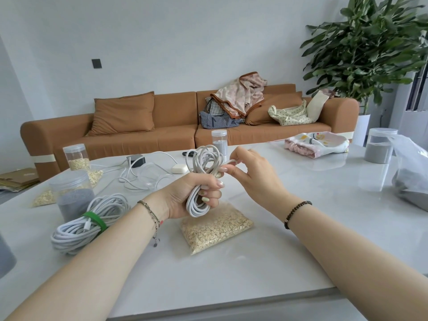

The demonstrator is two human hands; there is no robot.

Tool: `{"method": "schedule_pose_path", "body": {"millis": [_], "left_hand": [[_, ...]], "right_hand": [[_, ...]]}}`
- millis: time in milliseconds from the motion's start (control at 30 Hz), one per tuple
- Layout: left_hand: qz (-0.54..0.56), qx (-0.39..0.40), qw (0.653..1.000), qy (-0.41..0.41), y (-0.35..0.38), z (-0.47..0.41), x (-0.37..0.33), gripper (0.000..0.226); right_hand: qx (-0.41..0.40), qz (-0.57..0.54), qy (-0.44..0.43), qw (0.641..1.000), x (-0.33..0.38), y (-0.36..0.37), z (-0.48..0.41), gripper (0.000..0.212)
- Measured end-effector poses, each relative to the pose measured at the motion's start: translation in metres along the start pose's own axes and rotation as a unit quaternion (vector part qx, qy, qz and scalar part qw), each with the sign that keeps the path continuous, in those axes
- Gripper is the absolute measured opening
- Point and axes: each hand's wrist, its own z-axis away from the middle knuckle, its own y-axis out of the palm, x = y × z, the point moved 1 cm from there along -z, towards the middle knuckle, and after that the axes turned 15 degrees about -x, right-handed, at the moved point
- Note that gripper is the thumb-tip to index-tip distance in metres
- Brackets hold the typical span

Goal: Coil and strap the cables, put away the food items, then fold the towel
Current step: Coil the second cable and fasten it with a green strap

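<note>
My left hand (192, 195) grips a coiled white cable (203, 163) upright above the table. My right hand (250, 172) pinches the loose end of that cable near the top of the coil. A second grey-white cable coil (76, 230), bound with a green strap (96, 221), lies on the table at the left. Under my hands lies a clear bag of oats (215, 228). A loose white cable with a grey adapter (136, 159) sprawls farther back. A folded pink and white towel (317, 144) lies at the back right.
Lidded jars stand around: oats (76, 157) and grey grains (74, 195) at the left, a tall one (219, 141) at the back, another (379, 145) at the right beside a plastic bag (410, 170). A brown sofa (162, 126) sits behind the white table (278, 262).
</note>
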Motion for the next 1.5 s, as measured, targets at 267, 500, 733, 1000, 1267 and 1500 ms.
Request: {"method": "schedule_pose_path", "body": {"millis": [267,500,733,1000,1267,1500], "left_hand": [[0.024,-0.007,0.995,0.098,-0.008,0.000,-0.011,0.027],[0.178,-0.161,0.940,0.243,-0.012,-0.002,-0.026,0.030],[0.039,-0.256,0.941,0.216,-0.011,-0.011,-0.013,0.036],[0.005,-0.239,0.961,0.138,0.002,-0.011,-0.005,0.026],[-0.039,-0.213,0.966,0.141,0.011,-0.005,-0.002,0.036],[-0.111,-0.242,0.948,0.175,0.008,-0.007,-0.002,0.056]], "right_hand": [[-0.009,-0.004,0.013,1.000,-0.006,0.002,0.001,0.054],[-0.047,-0.046,0.016,0.998,-0.001,-0.004,0.000,0.027],[-0.107,-0.105,-0.002,0.989,0.008,-0.007,0.001,0.013],[-0.078,-0.103,-0.024,0.991,0.001,-0.004,0.001,0.021],[-0.060,-0.073,-0.028,0.995,-0.001,-0.001,-0.001,0.015],[-0.049,-0.051,-0.050,0.996,-0.002,0.001,0.000,0.012]]}}
